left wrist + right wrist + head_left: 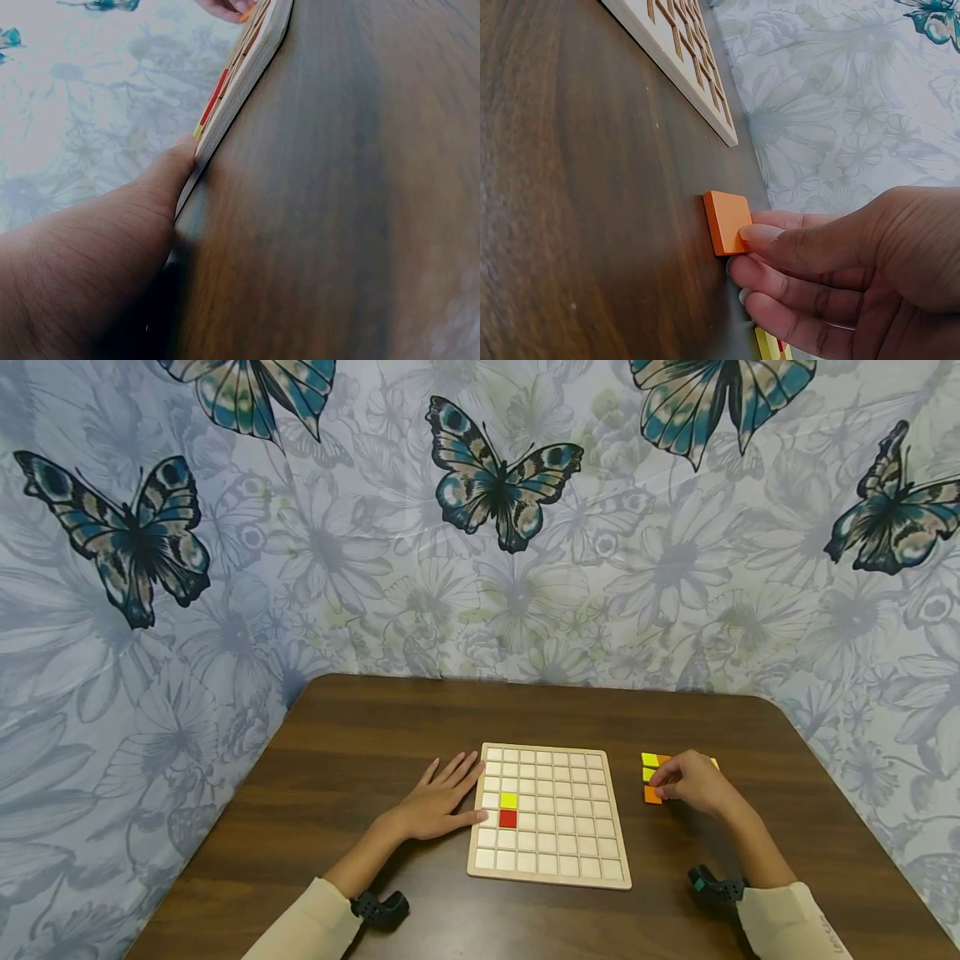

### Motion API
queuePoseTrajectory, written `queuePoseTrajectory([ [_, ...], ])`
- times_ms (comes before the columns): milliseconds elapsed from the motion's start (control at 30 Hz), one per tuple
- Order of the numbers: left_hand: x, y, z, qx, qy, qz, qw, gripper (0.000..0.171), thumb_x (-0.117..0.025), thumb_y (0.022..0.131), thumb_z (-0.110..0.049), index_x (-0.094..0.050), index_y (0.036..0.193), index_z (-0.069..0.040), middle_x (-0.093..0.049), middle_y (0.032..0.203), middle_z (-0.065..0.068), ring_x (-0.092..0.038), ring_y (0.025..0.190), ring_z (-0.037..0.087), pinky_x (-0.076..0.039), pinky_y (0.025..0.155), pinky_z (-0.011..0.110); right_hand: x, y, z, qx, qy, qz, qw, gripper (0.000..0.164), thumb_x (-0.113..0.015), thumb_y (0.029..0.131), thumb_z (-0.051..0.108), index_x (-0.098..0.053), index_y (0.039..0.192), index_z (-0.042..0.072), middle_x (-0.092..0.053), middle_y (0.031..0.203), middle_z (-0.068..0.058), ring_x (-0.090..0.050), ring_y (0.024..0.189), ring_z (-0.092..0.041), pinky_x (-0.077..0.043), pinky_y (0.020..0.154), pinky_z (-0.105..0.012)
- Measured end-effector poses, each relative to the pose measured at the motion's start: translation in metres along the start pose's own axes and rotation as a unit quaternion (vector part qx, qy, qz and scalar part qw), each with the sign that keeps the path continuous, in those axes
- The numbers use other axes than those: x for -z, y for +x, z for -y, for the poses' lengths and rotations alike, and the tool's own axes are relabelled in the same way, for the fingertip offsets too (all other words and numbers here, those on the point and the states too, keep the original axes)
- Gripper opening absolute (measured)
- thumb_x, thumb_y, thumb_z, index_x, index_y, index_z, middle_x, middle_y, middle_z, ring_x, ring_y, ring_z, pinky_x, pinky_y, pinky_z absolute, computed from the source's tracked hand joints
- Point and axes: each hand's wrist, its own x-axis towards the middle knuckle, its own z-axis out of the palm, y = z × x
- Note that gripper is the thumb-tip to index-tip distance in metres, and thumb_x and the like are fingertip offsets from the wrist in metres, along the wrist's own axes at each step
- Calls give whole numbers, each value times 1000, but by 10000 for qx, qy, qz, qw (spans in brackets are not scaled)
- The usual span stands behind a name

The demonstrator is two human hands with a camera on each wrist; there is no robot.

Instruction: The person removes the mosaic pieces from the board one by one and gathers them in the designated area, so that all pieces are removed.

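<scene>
A pale wooden grid board (550,882) lies flat on the table, with one yellow tile (509,800) directly above a red tile (507,819) near its left side. My left hand (435,802) rests on the table with its fingers spread, the thumb and fingertips touching the board's left edge. To the right of the board, my right hand (696,781) pinches a square orange tile (729,223) between thumb and fingers, low over the tabletop. Beside and partly beneath that hand are more tiles, yellow (649,760) and other colours, some hidden by the fingers.
The brown wooden table (390,718) has rounded far corners and meets a wall hanging (330,552) printed with flowers and butterflies. Black bands (381,910) sit around both wrists, below cream sleeves.
</scene>
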Motion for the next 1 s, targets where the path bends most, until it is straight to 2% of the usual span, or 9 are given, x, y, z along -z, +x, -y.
queuePoseTrajectory([
  [267,0,0,0,2,-4,-5,10000,88,-42,101,-66,-9,165,-15,-4,171,9,-1,157,29,1,119,63,1,0,2,52,-501,-135,9986,8,-80,81,-6,-78,86,0,-73,82,-5,-64,73,-17,-58,72,-40],
  [400,0,1,0,-18,-7,-13,10000,88,-40,101,-68,-9,165,-16,-4,171,9,-1,157,29,2,119,62,2,0,4,90,-605,-356,9975,7,-80,81,-6,-78,84,0,-72,81,-6,-62,72,-17,-56,67,-36],
  [500,1,2,0,-64,-43,-57,10000,88,-42,101,-66,-11,165,-14,-6,171,11,-3,156,32,1,119,64,2,-1,8,87,-524,-621,9967,5,-78,83,-5,-78,86,-1,-73,82,-6,-63,70,-18,-54,63,-30],
  [633,1,2,0,-69,-35,-75,9999,88,-42,101,-66,-11,165,-13,-6,170,11,-4,156,32,0,119,64,2,-2,18,212,-368,-860,9954,6,-74,88,-3,-77,93,-2,-74,84,-8,-68,72,-22,-55,62,-29],
  [833,0,1,0,-11,-3,14,10000,88,-42,101,-66,-9,165,-15,-4,171,9,-2,157,30,1,119,63,-6,-2,35,566,-171,-965,9936,12,-71,93,1,-76,104,-3,-75,91,-11,-71,73,-25,-56,61,-27],
  [1000,-1,1,0,-37,-25,-32,10000,88,-42,101,-66,-10,165,-14,-5,171,10,-3,157,31,1,119,63,-19,1,47,684,-21,-809,9944,15,-71,95,7,-76,106,-2,-75,90,-11,-71,71,-26,-54,58,-27],
])
